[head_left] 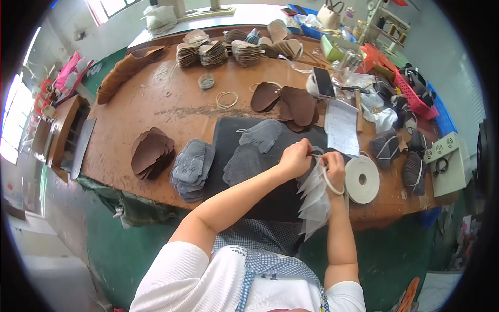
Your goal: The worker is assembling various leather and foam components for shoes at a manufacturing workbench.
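Note:
My left hand (297, 158) and my right hand (334, 169) meet over the right side of a black mat (249, 203). The left fingers are pinched together at a small dark edge, too hidden to name. From my right hand hangs a bunch of translucent white strips (315, 205) with pointed edges. A white band curves over my right hand near the wrist. Beside it lies a wide roll of white tape (355, 193). Grey shaped pieces (243, 165) rest on the mat, left of my hands. A stack of grey pieces (191, 169) stands at the mat's left edge.
Dark brown pieces (150, 153) lie at the left, more brown pieces (299, 106) beyond the mat. A written sheet (341, 127) and a phone (324, 83) are at the right. Bundled dark pieces (384, 148) sit by a power-socket box (446, 164). Stacks of pieces (213, 53) line the back.

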Motion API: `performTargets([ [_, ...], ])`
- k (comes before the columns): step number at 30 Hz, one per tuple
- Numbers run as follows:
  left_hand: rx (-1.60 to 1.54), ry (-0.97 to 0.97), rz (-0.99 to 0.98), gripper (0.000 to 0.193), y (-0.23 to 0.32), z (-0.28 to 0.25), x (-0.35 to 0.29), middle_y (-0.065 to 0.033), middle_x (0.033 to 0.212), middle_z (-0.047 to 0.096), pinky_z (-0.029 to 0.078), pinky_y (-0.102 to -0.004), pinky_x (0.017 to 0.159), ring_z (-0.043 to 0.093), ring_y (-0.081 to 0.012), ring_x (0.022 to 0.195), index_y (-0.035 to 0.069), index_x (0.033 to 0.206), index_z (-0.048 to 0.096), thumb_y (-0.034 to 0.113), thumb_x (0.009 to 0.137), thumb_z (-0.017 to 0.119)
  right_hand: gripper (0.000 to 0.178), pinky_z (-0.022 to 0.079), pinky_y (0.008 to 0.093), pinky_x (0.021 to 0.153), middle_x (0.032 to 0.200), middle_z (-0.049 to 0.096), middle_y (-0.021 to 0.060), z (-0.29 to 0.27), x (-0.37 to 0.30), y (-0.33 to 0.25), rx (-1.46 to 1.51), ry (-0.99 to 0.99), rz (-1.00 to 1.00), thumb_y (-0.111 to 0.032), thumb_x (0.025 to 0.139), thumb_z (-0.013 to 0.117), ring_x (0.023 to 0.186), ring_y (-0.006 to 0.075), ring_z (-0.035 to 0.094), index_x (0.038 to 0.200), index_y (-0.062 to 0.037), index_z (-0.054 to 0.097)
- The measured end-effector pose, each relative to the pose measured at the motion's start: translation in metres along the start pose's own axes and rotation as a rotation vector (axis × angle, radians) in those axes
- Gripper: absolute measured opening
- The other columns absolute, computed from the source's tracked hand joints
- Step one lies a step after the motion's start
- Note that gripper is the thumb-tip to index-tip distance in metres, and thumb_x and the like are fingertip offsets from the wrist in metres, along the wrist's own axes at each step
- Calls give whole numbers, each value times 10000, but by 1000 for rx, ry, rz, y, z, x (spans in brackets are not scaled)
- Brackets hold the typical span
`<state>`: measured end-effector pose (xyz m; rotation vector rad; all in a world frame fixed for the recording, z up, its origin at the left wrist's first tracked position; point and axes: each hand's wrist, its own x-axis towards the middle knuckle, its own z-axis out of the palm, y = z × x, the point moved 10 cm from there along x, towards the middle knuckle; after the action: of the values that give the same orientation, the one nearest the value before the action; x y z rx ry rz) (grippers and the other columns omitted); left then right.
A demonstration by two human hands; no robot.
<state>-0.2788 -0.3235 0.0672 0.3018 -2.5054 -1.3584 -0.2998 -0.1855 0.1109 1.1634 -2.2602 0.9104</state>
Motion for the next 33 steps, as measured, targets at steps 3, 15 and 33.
performTargets([
  [3, -162, 6, -22, 237, -10, -2, 2, -147, 867, 713, 545, -373, 743, 697, -258, 826, -8, 1007, 640, 154, 849, 712, 138, 489, 409, 748, 917, 603, 129, -10, 0, -20, -34, 103, -54, -11, 770, 677, 855, 328, 600, 872, -25, 586],
  [15, -232, 48, -97, 218, -5, -51, -26, -61, 760, 701, 498, -270, 649, 601, -78, 721, -56, 952, 713, 155, 919, 669, 94, 522, 414, 830, 915, 673, 135, -36, -7, -100, 200, 56, -313, 0, 733, 678, 884, 319, 648, 794, 14, 608],
  [33, 434, 282, -154, 551, -36, -196, -103, -129, 1036, 660, 532, -361, 851, 656, -265, 928, 33, 1260, 584, 352, 852, 772, 432, 477, 352, 975, 1308, 562, 171, -97, -10, -54, 309, -312, 77, 204, 759, 402, 1180, 315, 601, 1101, 9, 581],
])
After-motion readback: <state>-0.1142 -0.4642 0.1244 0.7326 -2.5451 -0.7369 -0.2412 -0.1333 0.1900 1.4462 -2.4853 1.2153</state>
